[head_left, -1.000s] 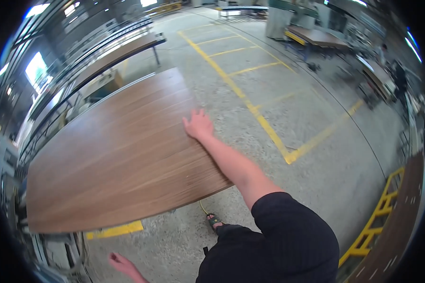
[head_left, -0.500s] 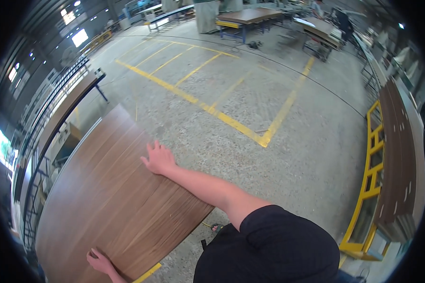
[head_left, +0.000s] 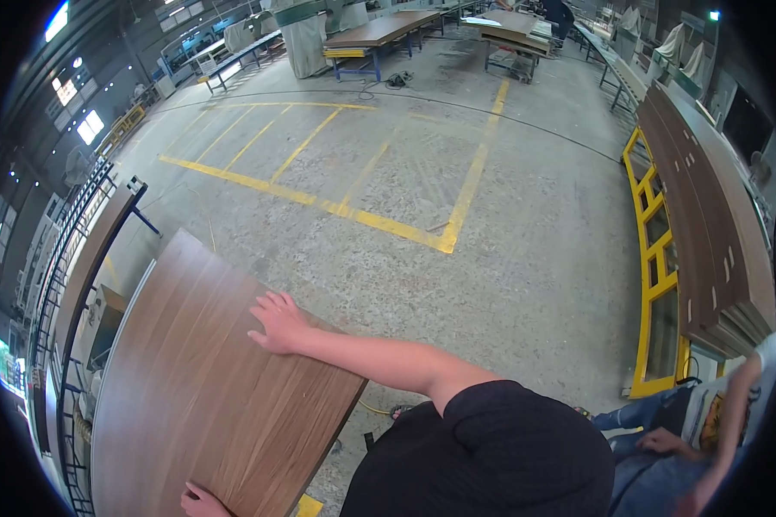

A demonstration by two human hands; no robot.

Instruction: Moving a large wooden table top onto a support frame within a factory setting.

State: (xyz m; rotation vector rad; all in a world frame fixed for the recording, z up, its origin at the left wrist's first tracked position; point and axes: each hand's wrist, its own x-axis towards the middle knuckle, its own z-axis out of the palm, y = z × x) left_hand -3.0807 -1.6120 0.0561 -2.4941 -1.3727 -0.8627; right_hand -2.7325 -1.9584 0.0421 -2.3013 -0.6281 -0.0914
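Observation:
A large wood-grain panel (head_left: 224, 370) lies in front of me on the left, its long grain running away from me. Flat on its surface near the right edge rests my right hand (head_left: 278, 323), fingers spread, with nothing held. My left hand (head_left: 203, 501) touches the panel's nearer part at the bottom of the picture. Its thumb and fingers are apart, though the frame edge cuts off part of it.
A yellow rack (head_left: 661, 263) holding stacked brown panels (head_left: 698, 207) stands on the right. Before it, a co-worker's arm (head_left: 733, 414) and jeans show close to my right side. A roller conveyor (head_left: 86, 250) runs along the left. Yellow lines (head_left: 388, 226) mark the concrete floor; tables (head_left: 384, 30) stand beyond.
My view has turned somewhat to the right and up. A co-worker has come into view at the lower right. Both my hands stay on the panel.

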